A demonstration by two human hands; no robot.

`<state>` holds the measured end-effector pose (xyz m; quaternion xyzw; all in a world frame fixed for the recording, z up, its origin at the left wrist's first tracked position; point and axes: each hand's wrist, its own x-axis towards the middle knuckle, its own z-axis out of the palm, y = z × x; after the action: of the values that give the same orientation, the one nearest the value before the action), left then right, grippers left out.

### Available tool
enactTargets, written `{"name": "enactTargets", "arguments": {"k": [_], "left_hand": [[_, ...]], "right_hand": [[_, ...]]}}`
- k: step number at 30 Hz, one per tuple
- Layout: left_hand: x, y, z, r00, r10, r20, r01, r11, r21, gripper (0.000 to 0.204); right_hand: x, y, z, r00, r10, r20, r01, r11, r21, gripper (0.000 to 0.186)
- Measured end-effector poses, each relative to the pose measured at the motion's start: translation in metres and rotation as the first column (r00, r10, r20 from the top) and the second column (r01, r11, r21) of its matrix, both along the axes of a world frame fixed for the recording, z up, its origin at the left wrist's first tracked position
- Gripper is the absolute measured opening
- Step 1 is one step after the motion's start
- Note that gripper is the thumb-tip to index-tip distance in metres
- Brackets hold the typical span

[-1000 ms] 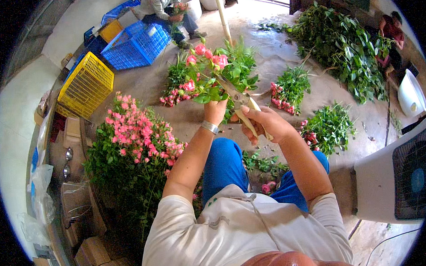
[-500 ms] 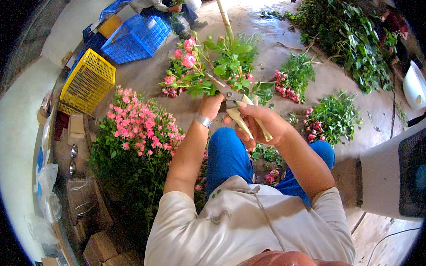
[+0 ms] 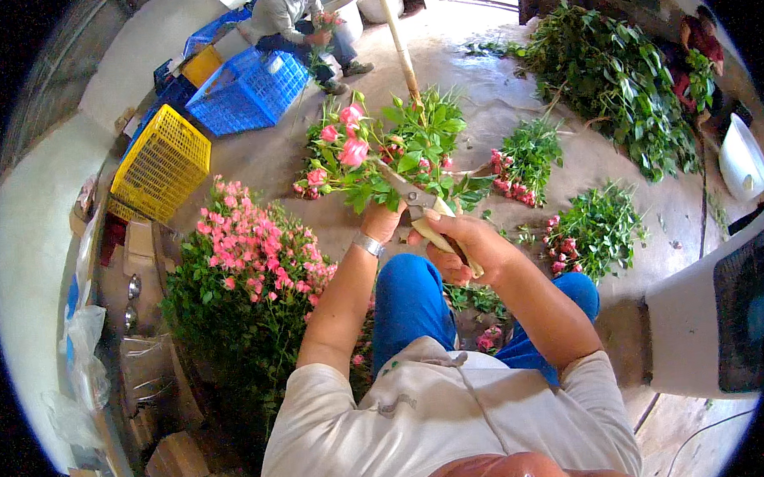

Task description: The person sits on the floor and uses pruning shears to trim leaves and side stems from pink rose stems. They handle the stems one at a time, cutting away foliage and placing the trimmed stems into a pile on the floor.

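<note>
In front of my knees, my left hand (image 3: 383, 222) is closed on a pink rose stem (image 3: 354, 151) with several blooms, buds and green leaves. My fingers there are partly hidden behind the leaves. My right hand (image 3: 462, 245) grips pruning shears (image 3: 416, 199) with cream handles, now squeezed together. The metal blades point up and left into the foliage just above my left hand; whether they touch a stem is hidden. A large heap of pink roses (image 3: 254, 231) stands to the left of my left forearm.
Tied-looking rose bunches (image 3: 603, 216) lie on the floor to the right, another bunch (image 3: 528, 160) beyond. Farther right are a leafy pile (image 3: 605, 84) and a white basin (image 3: 743, 156). Yellow (image 3: 159, 167) and blue crates (image 3: 243, 89) stand at left. A co-worker (image 3: 292, 25) sits behind them holding flowers.
The shears' handles have closed from spread apart to nearly together in my right hand. The rose stem has shifted slightly right and down in view; my left hand still holds it.
</note>
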<state>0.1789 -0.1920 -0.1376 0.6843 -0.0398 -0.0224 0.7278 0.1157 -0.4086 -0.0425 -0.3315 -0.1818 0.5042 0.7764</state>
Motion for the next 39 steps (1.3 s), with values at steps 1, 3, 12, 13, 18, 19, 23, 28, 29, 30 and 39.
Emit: {"name": "enactTargets", "arguments": {"k": [1, 3, 12, 13, 18, 19, 23, 28, 29, 30, 39], "left_hand": [[-0.001, -0.004, 0.002, 1.000, 0.021, 0.004, -0.021, 0.999, -0.035, 0.024], [-0.004, -0.006, 0.008, 0.999, 0.015, 0.044, -0.020, 0.992, 0.127, 0.023], [0.021, 0.027, -0.044, 0.990, -0.110, 0.088, 0.110, 0.994, 0.003, 0.039], [0.022, 0.026, -0.046, 0.987, -0.140, 0.076, 0.143, 0.989, -0.043, 0.039], [0.028, 0.028, -0.056, 0.979, -0.200, 0.043, 0.200, 0.980, 0.016, 0.043], [0.027, 0.026, -0.051, 0.982, -0.185, 0.023, 0.184, 0.981, 0.065, 0.043], [-0.001, 0.003, -0.011, 0.990, -0.131, 0.058, 0.134, 0.989, -0.065, 0.034], [0.002, 0.001, -0.013, 0.978, -0.210, -0.019, 0.196, 0.937, -0.288, 0.028], [0.000, 0.001, -0.008, 0.977, -0.205, -0.053, 0.178, 0.930, -0.321, 0.028], [-0.002, 0.003, -0.007, 0.977, -0.208, -0.052, 0.183, 0.936, -0.299, 0.027], [-0.004, 0.009, -0.023, 0.988, -0.144, 0.051, 0.150, 0.977, -0.149, 0.050]], "right_hand": [[-0.002, -0.001, 0.001, 0.999, -0.038, 0.010, 0.038, 0.999, -0.009, 0.049], [-0.008, -0.003, 0.008, 0.993, -0.112, 0.032, 0.112, 0.993, -0.025, 0.049], [0.004, 0.007, 0.013, 0.995, -0.082, 0.056, 0.084, 0.996, -0.031, 0.048], [0.004, 0.008, 0.012, 0.995, -0.086, 0.050, 0.088, 0.996, -0.033, 0.049], [0.005, 0.008, 0.013, 0.994, -0.087, 0.066, 0.092, 0.993, -0.079, 0.050], [0.005, 0.009, 0.012, 0.993, -0.093, 0.075, 0.099, 0.992, -0.081, 0.050], [0.003, 0.010, 0.009, 0.994, -0.092, 0.065, 0.100, 0.986, -0.135, 0.051], [-0.001, 0.011, 0.015, 0.994, -0.089, 0.063, 0.096, 0.988, -0.122, 0.051], [-0.002, 0.013, 0.015, 0.992, -0.097, 0.083, 0.106, 0.987, -0.118, 0.051], [-0.002, 0.014, 0.015, 0.989, -0.106, 0.103, 0.118, 0.987, -0.112, 0.051], [-0.006, 0.007, 0.009, 0.988, -0.092, 0.128, 0.111, 0.982, -0.152, 0.050]]}}
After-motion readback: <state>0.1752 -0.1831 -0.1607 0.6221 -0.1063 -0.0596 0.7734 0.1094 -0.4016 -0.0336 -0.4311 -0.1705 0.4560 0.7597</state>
